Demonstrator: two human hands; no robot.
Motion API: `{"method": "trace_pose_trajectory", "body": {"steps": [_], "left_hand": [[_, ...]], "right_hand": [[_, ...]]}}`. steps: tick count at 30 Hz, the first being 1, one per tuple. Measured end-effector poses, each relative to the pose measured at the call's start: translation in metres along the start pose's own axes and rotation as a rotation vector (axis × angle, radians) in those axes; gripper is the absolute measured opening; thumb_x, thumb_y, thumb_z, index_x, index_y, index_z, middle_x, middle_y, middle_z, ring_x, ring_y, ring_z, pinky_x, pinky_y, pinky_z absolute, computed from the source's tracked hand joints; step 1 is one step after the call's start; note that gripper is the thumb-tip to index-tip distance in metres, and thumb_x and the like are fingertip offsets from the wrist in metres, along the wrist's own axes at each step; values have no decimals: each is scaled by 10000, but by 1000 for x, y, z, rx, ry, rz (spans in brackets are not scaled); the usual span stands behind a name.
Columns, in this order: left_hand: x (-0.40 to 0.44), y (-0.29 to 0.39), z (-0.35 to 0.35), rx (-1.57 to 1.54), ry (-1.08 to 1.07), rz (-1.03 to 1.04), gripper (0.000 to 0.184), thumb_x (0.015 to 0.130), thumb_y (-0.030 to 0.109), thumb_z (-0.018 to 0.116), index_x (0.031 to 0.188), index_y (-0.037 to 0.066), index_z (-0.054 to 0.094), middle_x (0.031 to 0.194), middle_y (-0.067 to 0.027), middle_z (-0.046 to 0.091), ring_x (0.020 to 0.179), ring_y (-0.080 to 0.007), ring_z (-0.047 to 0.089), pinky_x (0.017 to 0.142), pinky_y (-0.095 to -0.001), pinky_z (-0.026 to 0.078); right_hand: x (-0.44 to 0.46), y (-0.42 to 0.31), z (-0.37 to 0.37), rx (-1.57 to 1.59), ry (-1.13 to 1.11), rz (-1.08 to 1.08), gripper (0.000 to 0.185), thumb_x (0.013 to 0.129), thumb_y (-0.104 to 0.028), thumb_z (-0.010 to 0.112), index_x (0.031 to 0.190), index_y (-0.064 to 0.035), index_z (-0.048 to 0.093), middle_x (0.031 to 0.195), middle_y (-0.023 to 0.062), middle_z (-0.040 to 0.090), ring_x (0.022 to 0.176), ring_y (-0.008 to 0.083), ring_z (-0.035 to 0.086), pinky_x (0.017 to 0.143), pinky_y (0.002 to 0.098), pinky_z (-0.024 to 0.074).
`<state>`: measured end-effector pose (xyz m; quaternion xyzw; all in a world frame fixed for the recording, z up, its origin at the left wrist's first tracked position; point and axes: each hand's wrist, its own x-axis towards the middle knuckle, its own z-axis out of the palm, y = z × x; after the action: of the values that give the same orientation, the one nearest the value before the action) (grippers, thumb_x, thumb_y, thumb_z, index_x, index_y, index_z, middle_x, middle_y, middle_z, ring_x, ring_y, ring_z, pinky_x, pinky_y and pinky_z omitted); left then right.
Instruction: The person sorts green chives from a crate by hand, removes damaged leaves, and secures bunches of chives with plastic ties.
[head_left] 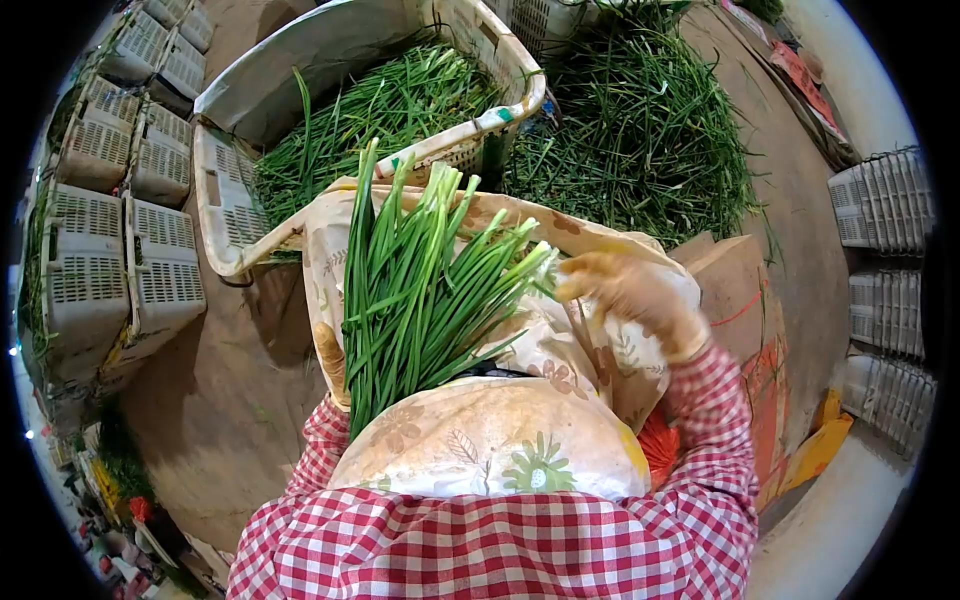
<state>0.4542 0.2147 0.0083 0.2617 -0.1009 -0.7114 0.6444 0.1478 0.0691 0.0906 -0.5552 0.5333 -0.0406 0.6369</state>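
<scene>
Lying on the crinkly, flowery apron (470,425), long thin green leaves (410,290) point pale ends away, some rightward. Left hand (331,362) touches their side, blurry right hand (635,300) near the ends; I can't tell either's grip.

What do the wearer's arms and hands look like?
The left sleeve and right sleeve are long, red-and-white checked fabric, reaching about the wrists. The left hand is partly hidden and the right hand blurred, so I can't tell if they're gloved.
</scene>
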Motion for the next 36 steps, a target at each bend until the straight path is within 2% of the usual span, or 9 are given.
{"method": "trace_pose_trajectory", "body": {"steps": [2,7,11,14,16,21,24,31,36], "left_hand": [[-1,-2,0,18,19,-1,899,769,680,533,1435,138,271,1433,-99,358,1271,-267,401,1072,-441,319],[2,-1,-2,44,30,67,887,773,662,548,1435,142,271,1436,-96,353,1272,-266,401,1074,-439,319],[2,0,-2,11,-3,80,866,802,629,538,1447,140,231,1441,-92,339,1277,-256,391,1073,-432,321],[2,0,1,4,-24,78,867,812,634,518,1453,138,210,1444,-92,331,1281,-254,382,1073,-429,319],[4,1,12,20,-32,84,876,808,651,505,1453,137,210,1444,-94,330,1284,-257,379,1075,-429,317],[0,0,20,-35,4,-1,889,774,668,538,1441,153,255,1441,-109,340,1286,-291,374,1071,-489,305],[1,-1,20,0,30,41,888,774,672,532,1442,158,254,1442,-108,338,1289,-292,371,1076,-490,296],[1,-2,6,-104,11,-17,827,807,633,527,1425,137,290,1405,-114,392,1238,-267,439,1055,-426,354],[-2,0,-3,-122,11,-24,840,795,642,536,1423,138,296,1400,-118,398,1235,-270,442,1047,-430,362]], "right_hand": [[4,9,32,160,13,-146,420,850,-365,631,1053,2,615,780,19,634,576,48,514,484,181,397],[5,7,37,355,47,-107,347,892,-360,567,936,-25,646,734,-4,613,529,17,459,457,166,354],[12,-2,-64,485,283,-659,161,861,-140,489,840,-32,605,694,18,579,575,57,507,504,194,409],[11,-25,-101,837,984,-624,236,908,-262,547,913,-31,595,745,18,600,663,93,580,614,196,465],[23,3,-117,492,508,-352,446,910,-397,530,1179,-41,531,1138,96,590,875,175,616,726,279,481],[48,-12,-3,305,-77,-249,525,823,-337,679,1195,15,563,1144,96,598,989,135,562,868,249,429],[57,-14,15,367,-68,-345,368,816,-346,691,966,-10,673,879,-6,653,808,107,577,736,247,455],[52,-22,30,88,197,-459,181,843,-203,624,847,-32,684,657,26,619,594,67,533,565,227,440],[46,-39,-11,44,488,-670,134,884,-149,566,857,-86,682,795,48,662,663,97,582,585,243,481]]}}
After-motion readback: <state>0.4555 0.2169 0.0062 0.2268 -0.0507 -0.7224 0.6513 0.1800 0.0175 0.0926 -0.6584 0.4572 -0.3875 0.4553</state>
